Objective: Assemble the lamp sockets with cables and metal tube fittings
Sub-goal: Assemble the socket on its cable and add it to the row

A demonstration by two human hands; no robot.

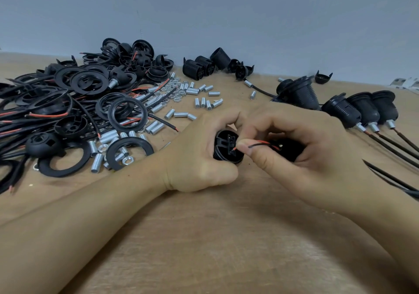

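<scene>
At the middle of the wooden table my left hand [201, 155] grips a black lamp socket body [226, 146], its terminal end facing right. Against that end my right hand [301, 150] pinches a thin red and black cable [263, 144] between thumb and forefinger; the red wire tip touches the socket's terminal block. Another black part [288, 146] sits inside my right palm, mostly hidden. Short threaded metal tubes [204, 102] lie scattered behind my hands.
A big heap of black rings, caps and cables [74, 103] fills the left side, with nuts [174, 92] beside it. Loose socket bodies [201, 67] stand by the wall. Several finished sockets with tubes and cables [362, 112] lie at the right. The table edge meets a blue-grey wall.
</scene>
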